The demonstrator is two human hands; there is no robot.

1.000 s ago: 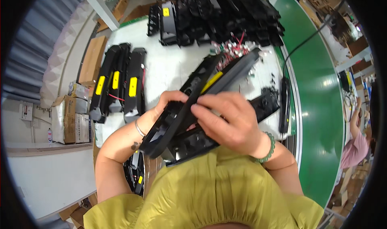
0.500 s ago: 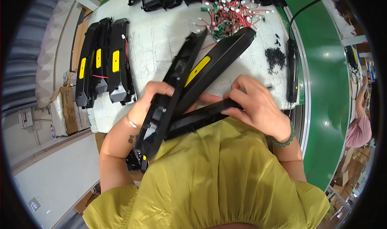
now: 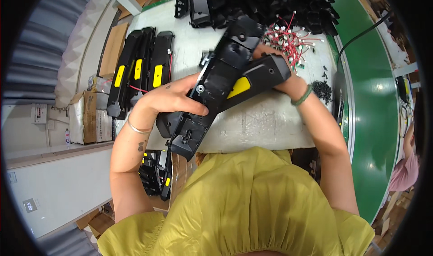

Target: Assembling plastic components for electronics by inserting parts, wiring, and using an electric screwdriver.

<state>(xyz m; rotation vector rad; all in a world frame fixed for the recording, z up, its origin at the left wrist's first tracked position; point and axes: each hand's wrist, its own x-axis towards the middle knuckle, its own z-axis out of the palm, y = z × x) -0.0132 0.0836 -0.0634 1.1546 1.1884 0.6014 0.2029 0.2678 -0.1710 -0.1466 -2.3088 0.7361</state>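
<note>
My left hand [image 3: 173, 98] is closed around a long black plastic housing [image 3: 218, 73], thumb on its open inner side. Crossing beneath it is a second black housing [image 3: 266, 73] with a yellow label, its lower end near my left wrist. My right hand [image 3: 264, 52] reaches behind the two housings, beside a heap of small circuit boards with red wires [image 3: 291, 41]. The housings cover the fingers of that hand, so I cannot see whether it grips anything.
Several black housings with yellow labels [image 3: 137, 71] lie at the left of the white work surface [image 3: 266, 129]. A dark pile of black parts [image 3: 275, 5] fills the far side. Small black screws [image 3: 321, 91] lie at the right, near a black electric screwdriver [image 3: 339, 93].
My right hand has moved from the near housing end out to the wire heap. The housings have been raised farther from my body, the upper one turned with its inner side up.
</note>
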